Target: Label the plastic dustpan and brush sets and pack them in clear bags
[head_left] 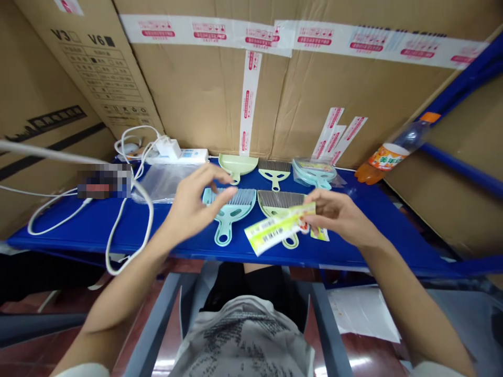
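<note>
My right hand (338,214) pinches a yellow-green and white printed card (271,230) by its right end, holding it above the table. Beneath that card lies a pale green dustpan and brush set (291,242), partly covered. Another small yellow-green card (320,234) shows just below my right fingers. My left hand (196,201) hovers with thumb and fingers apart, nothing between them, beside a light blue dustpan with a brush (225,225). Behind these are a pale green dustpan (243,165), a grey-bristled brush (275,175) and a light blue set in transparent wrapping (314,173).
Transparent plastic bags (157,180) lie on the blue table (377,235) at left. Near them are a power strip (192,155), white cables (150,209) and a blurred-out object (104,181). An orange drink bottle (387,157) leans at right. Cardboard (204,94) walls the back.
</note>
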### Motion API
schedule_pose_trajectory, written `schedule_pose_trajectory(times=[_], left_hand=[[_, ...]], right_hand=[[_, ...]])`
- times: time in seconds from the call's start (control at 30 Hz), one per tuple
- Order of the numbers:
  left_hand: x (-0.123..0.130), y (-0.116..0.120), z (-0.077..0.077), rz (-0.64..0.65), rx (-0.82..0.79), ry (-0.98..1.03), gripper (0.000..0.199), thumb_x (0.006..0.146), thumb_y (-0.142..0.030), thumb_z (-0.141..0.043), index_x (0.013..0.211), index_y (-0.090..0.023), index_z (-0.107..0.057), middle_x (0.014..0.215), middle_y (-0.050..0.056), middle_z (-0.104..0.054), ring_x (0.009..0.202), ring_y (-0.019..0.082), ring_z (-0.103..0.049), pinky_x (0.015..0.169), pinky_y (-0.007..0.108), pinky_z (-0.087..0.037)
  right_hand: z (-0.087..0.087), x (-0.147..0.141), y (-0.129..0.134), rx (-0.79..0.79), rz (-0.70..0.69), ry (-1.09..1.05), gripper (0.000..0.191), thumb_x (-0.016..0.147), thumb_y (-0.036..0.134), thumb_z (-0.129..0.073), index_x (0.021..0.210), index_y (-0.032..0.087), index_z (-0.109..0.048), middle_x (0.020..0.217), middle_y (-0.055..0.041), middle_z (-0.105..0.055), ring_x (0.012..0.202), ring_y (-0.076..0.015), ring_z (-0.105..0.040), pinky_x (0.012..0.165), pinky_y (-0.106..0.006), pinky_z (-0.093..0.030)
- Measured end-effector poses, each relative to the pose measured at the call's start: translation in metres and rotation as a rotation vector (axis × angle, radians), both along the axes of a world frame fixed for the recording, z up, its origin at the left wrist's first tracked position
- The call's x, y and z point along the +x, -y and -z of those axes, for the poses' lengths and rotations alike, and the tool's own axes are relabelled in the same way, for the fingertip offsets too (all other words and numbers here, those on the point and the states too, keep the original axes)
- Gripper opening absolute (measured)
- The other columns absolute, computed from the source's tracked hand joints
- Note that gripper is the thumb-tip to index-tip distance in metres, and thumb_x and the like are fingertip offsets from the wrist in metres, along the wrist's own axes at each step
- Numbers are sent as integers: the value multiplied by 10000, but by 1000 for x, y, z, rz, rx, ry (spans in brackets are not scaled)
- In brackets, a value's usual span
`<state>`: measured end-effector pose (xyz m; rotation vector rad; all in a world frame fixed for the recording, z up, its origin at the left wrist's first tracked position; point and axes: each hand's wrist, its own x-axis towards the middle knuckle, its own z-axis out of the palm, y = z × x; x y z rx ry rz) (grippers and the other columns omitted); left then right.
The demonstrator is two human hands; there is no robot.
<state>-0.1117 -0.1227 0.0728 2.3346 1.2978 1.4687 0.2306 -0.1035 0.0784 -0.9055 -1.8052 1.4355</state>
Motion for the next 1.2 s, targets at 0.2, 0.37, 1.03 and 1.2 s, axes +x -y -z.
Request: schedule_pose_trajectory(times=[0.2,0.37,1.03,1.2], left_hand=[[-10,-103,-12,205,-192,-70,281,968,-401,-668,956,-133,-752,938,92,-808,825,184,-723,736,288,-536],[-36,-123,28,282,-410,-114,349,986,-451,-629,932,-140,-777,841,91,-817,698,175,-728,643,272,-540],[-75,-139,62,358,-635,-481,507,747,-451,-891,1183,-200,-830,1207,126,-803,1059,273,-761,917,346,-581],[-70,-132,55,359,-643,-433,508,759,-441,-882,1199,-195,-818,1243,122,-789,1084,275,-752,930,363,-580]], right_hand=[[-26,-63,-67,194,29,-15,456,828,394,-901,1215,229,-727,1073,-69,-809,778,-235,-803,685,-377,-687],[-15,-85,-121,373,190,46,270,782,420,-886,921,205,-801,903,-54,-801,689,-179,-684,555,-311,-583],[60,-88,-135,159,236,56,246,745,337,-888,888,176,-769,853,-79,-796,588,-143,-622,419,-264,-457],[61,-86,-135,187,183,181,172,812,285,-819,921,154,-801,789,-78,-784,512,-117,-574,402,-255,-379]])
